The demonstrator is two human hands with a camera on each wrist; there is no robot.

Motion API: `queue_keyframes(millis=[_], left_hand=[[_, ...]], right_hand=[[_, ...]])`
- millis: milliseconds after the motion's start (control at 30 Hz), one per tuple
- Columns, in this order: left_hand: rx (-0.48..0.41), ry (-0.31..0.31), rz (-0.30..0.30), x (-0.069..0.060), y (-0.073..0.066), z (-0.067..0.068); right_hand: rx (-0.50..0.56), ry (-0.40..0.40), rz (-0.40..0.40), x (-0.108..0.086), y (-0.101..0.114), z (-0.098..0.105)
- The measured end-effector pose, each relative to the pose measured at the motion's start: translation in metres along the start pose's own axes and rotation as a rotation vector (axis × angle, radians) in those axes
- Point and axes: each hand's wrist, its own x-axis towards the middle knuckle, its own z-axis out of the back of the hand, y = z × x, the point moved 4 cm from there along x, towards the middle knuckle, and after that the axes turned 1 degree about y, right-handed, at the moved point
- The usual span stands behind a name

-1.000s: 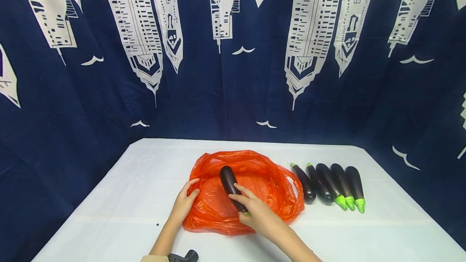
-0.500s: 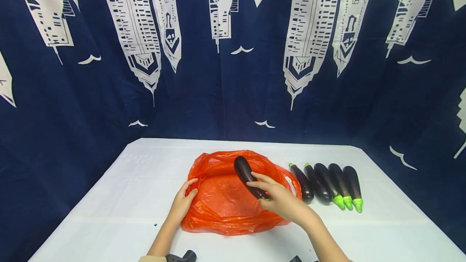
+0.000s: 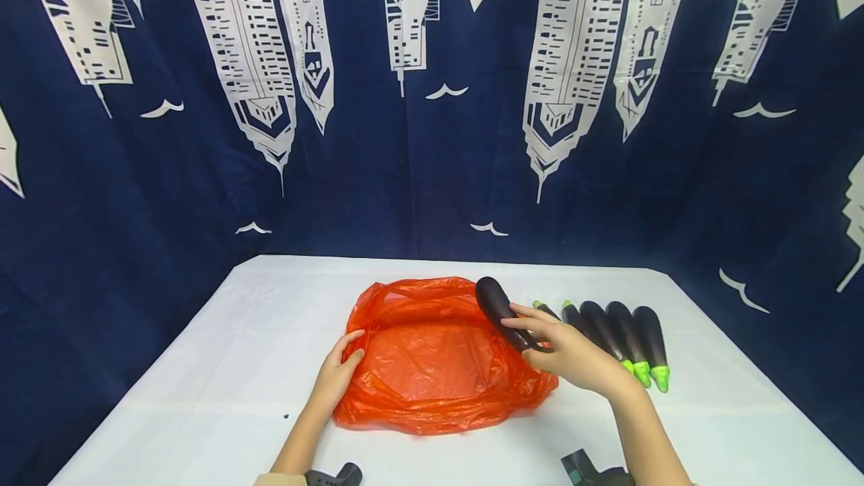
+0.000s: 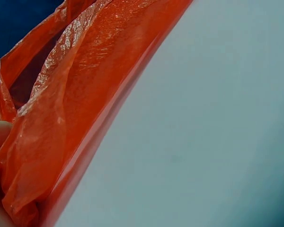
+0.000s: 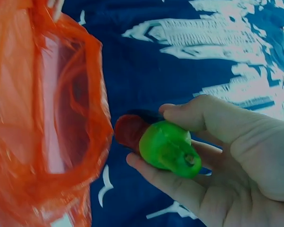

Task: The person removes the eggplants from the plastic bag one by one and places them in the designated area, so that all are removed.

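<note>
My right hand grips a dark purple eggplant by its stem end, over the right rim of an open orange-red plastic bag. In the right wrist view, the green cap shows between thumb and fingers, with the bag's edge just left of it. At the bag's left edge, my left hand pinches the plastic between thumb and fingers. The left wrist view catches only a sliver of that hand against the crumpled bag. No eggplant is visible inside the bag.
Several more eggplants lie in a row right of the bag, partly hidden behind my right hand. The white table ends at a navy curtain with white building prints. Dark wrist-camera pieces show at the bottom edge.
My right hand has carried the eggplant from over the bag's middle rightward and slightly up to its right rim. My left hand keeps its place on the bag.
</note>
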Motion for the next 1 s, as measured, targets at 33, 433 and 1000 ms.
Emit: queue_keyframes(millis=[33,433,1000], left_hand=[[0.002,-0.002,-0.002,0.000,0.000,0.000],[0.000,0.007,0.016,-0.003,-0.003,0.002],[-0.009,0.012,0.010,-0.002,-0.002,-0.001]], right_hand=[[-0.002,-0.009,-0.012,-0.002,-0.002,0.004],[-0.070,-0.139,-0.187,-0.029,-0.054,0.047],[-0.173,-0.335,-0.460,-0.060,-0.148,0.071]])
